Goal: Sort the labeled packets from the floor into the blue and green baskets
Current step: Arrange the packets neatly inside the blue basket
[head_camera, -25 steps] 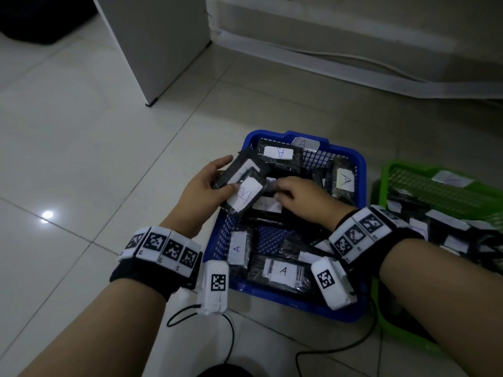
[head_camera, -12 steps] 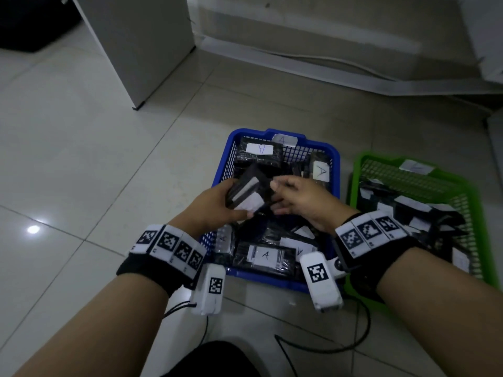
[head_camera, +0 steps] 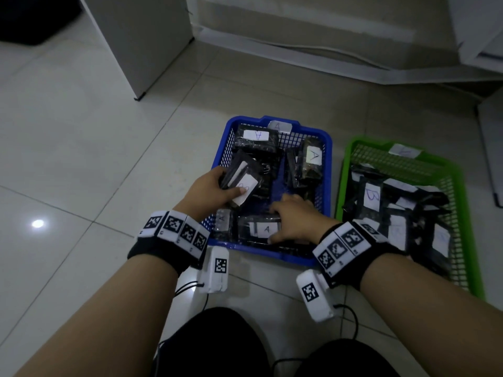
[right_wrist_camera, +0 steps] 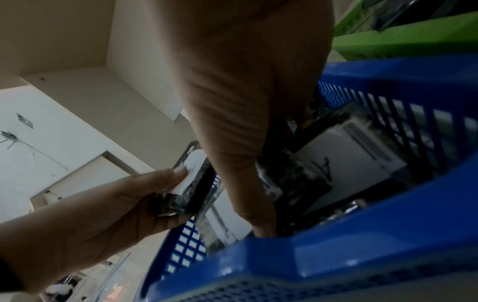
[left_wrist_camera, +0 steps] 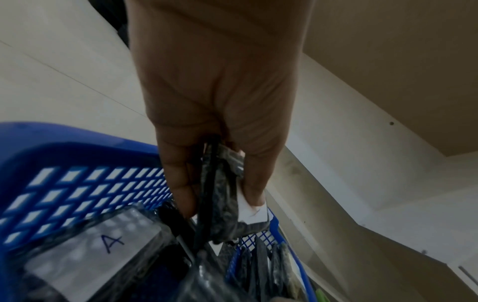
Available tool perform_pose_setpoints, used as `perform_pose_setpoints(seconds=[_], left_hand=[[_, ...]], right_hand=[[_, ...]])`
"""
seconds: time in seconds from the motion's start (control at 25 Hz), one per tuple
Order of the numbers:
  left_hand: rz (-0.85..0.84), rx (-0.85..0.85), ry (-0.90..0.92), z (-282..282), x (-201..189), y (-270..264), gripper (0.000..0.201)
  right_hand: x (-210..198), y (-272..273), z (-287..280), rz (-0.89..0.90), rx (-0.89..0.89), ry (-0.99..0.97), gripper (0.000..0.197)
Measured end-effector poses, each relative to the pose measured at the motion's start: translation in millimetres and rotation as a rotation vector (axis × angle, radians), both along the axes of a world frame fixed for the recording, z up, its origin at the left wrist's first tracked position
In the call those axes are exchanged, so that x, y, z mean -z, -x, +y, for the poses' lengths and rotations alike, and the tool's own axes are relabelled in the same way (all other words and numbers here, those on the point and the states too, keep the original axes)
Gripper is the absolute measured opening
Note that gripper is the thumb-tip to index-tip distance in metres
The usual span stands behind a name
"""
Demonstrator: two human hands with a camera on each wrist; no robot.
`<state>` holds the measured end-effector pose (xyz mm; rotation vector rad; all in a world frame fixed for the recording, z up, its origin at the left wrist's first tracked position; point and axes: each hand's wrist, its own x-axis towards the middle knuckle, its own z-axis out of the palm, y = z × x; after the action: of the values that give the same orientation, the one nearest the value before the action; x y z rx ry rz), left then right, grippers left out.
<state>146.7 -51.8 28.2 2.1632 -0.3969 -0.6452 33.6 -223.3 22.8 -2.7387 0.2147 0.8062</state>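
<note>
My left hand [head_camera: 229, 185] holds a small stack of black packets [head_camera: 245, 175] over the left side of the blue basket [head_camera: 330, 170], thumb on a white label with unclear writing. The left wrist view shows the stack [left_wrist_camera: 222, 204] pinched between thumb and fingers. My right hand [head_camera: 274, 224] is low in the basket's front, thumb and fingers gripping a packet labelled A [head_camera: 265, 229]. Several other A packets lie in the blue basket. The green basket [head_camera: 343, 180] to the right holds several packets, one marked B [head_camera: 372, 195].
Both baskets stand on pale floor tiles. A white cabinet [head_camera: 141, 36] stands at the back left, a wall with a cable [head_camera: 326, 50] runs behind, and white furniture [head_camera: 490, 142] is at the far right. My dark-clad knees [head_camera: 217, 344] and wrist cables [head_camera: 351, 319] are nearest.
My right hand left the stack in my left hand and dropped to the front of the blue basket onto an A packet. The left hand still holds its stack.
</note>
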Motion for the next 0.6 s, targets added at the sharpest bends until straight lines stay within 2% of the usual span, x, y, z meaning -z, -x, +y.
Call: perform_pose_setpoints(seconds=[0.12,0.2,0.28,0.36,0.48,0.6], left_hand=[[0.037,-0.091,0.084,3,-1,2,0.044],[0.078,-0.149,0.143,5,0,4,0.046],[0.094,-0.123,0.124,6,2,8,0.048],[0.045,-0.031,0.019,2,5,10,0.055],[-0.037,0.079,-0.138,-8,8,14,0.068],[-0.019,0.106,-0.238,-17,11,18,0.066]], right_hand=[[-9,4,-12,-0.038,0.100,-0.179,0.054],[-17,8,-26,-0.126,0.320,-0.346,0.045],[-26,10,-36,-0.209,0.555,-0.573,0.033],[-34,12,-41,-0.248,0.657,-0.702,0.021],[-41,13,-43,-0.276,0.719,-0.748,0.023],[-40,17,-44,-0.313,0.775,-0.806,0.031]])
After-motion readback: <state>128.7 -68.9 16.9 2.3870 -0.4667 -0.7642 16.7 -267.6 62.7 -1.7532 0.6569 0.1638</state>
